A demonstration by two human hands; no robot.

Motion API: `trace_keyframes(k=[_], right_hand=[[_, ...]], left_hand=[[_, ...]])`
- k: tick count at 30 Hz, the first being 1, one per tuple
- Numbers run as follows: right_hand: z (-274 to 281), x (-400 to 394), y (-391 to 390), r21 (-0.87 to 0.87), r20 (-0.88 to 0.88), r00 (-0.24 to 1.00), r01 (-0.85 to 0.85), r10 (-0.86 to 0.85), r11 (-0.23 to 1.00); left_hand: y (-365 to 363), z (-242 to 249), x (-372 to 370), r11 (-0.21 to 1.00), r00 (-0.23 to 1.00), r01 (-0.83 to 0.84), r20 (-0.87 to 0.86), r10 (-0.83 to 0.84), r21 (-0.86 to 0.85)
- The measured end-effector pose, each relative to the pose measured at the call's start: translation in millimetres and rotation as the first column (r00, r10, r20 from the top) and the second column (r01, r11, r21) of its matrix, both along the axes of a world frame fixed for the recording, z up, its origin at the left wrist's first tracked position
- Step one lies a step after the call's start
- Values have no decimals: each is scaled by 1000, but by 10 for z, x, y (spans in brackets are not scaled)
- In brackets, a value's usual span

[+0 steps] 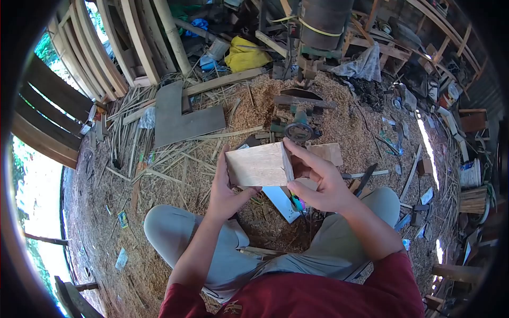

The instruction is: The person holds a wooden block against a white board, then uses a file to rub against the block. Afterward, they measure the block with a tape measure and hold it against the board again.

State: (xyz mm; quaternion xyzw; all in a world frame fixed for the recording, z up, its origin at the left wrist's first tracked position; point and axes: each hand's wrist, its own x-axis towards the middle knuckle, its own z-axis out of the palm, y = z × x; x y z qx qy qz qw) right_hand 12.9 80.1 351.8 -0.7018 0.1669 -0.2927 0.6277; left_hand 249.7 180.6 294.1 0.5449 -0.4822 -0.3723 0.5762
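Note:
I hold a pale, bare wooden block (258,166) up in front of me with both hands. My left hand (225,192) grips its left end from below, thumb on the front face. My right hand (318,179) clasps its right end, fingers curled over the top edge. My knees in grey trousers (180,228) are bent below the block, and I sit over a floor covered in sawdust.
A dark L-shaped board (180,119) lies on the sawdust to the upper left. A green metal clamp or vise (297,127) stands just beyond the block. Curved timber frames (101,47), planks, a barrel (324,18) and scrap crowd the back. A hammer (366,175) lies at right.

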Motion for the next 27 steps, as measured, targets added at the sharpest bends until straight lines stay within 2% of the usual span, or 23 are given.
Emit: trace_keyframes(k=[3,5,8,10,12,17,21,24,27], right_hand=[[-3,-9,1,24,48,999,8,-9,1000],[-41,-11,-13,21,72,997,26,-28,999],[-95,9,-37,-50,16,992,128,-127,991],[-217,33,-36,-115,78,985,163,-155,980],[-292,34,-12,-164,113,976,205,-188,965],[-351,41,19,-253,137,958,280,-252,926],[-378,32,49,-241,131,963,261,-235,935],[-470,56,49,-306,175,964,248,-201,919],[-499,87,53,-421,248,958,240,-143,875]], left_hand=[[-39,37,-43,1000,1000,-13,-18,12,-25],[-58,72,-70,991,990,-101,93,109,-88],[-49,3,-65,961,945,-198,222,240,-194],[-22,-92,-63,919,881,-253,321,348,-302],[-4,-160,-72,846,766,-292,421,486,-445],[-10,-55,-96,811,776,-184,424,466,-555],[-34,16,-90,785,797,-127,409,445,-607],[4,-55,21,771,731,-24,514,448,-637],[71,-74,26,763,689,-38,536,488,-646]])
